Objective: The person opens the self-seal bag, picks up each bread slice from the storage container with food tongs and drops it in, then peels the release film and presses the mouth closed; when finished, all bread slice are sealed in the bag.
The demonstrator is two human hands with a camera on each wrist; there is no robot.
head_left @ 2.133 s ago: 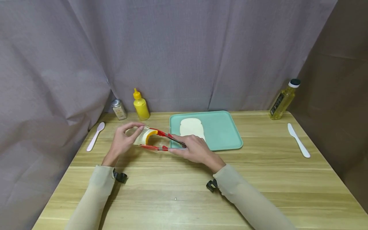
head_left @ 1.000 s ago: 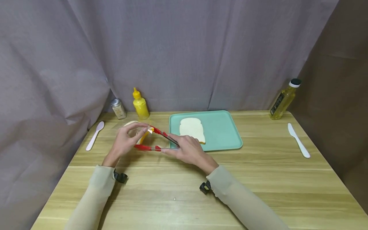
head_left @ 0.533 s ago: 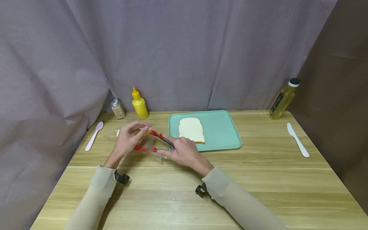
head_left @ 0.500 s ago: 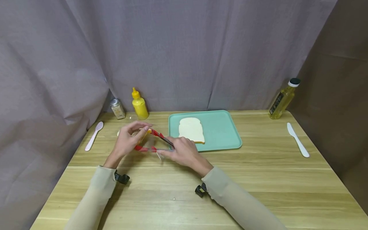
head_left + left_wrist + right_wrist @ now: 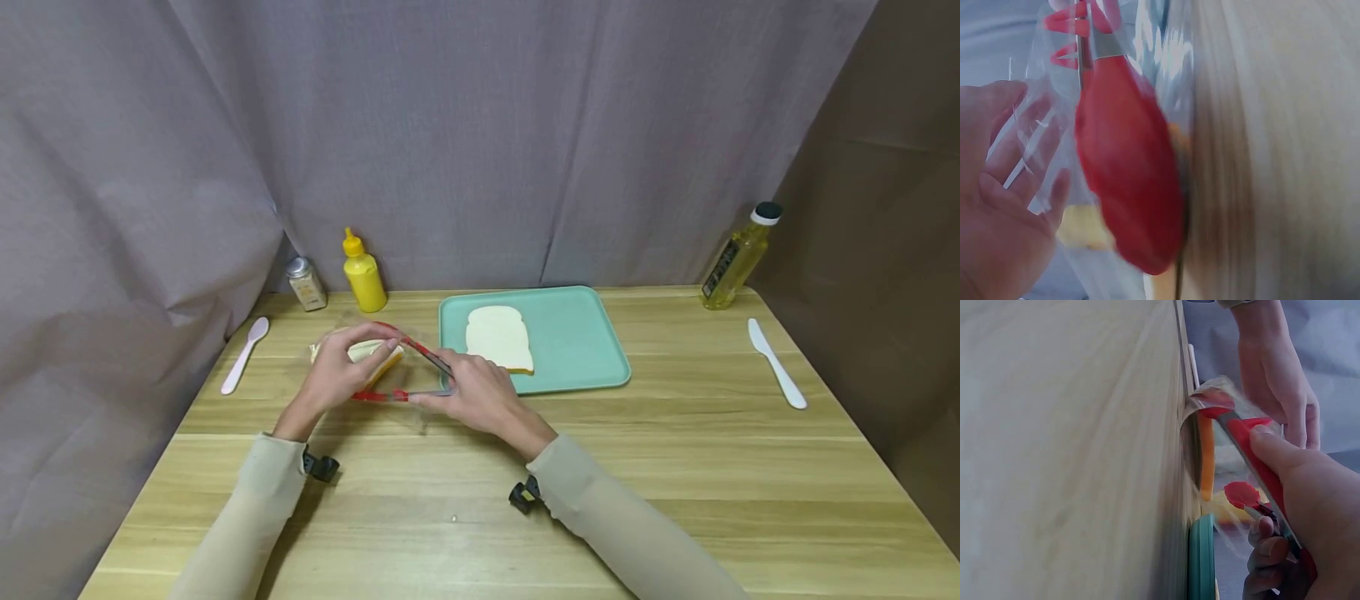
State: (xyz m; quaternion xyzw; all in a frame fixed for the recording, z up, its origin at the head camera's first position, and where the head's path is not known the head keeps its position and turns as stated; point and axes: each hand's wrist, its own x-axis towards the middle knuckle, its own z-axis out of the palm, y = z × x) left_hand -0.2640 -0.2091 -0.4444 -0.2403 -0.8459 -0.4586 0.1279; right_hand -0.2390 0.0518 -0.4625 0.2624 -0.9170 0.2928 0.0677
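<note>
My left hand (image 5: 337, 371) holds the mouth of a clear plastic bag (image 5: 1175, 56), its fingers showing through the film in the left wrist view. Inside lies a white bread slice (image 5: 386, 362) with an orange-yellow crust, partly hidden by this hand. My right hand (image 5: 480, 392) grips red-tipped tongs (image 5: 1260, 469) by their arms. Spread apart, the tong heads (image 5: 1129, 156) reach into the bag mouth, one on either side of the slice. Another bread slice (image 5: 498, 337) lies flat on the left part of a green tray (image 5: 577, 337).
Behind the hands stand a yellow squeeze bottle (image 5: 364, 275) and a shaker (image 5: 306, 285). A pale spoon (image 5: 245, 356) lies at the left, a white knife (image 5: 776, 364) at the right. An oil bottle (image 5: 735, 260) stands at the back right by the curtain.
My right hand has moved left, carrying the tongs further into the bag. The bagged slice, bent between the tong heads earlier, now lies straighter under my left hand.
</note>
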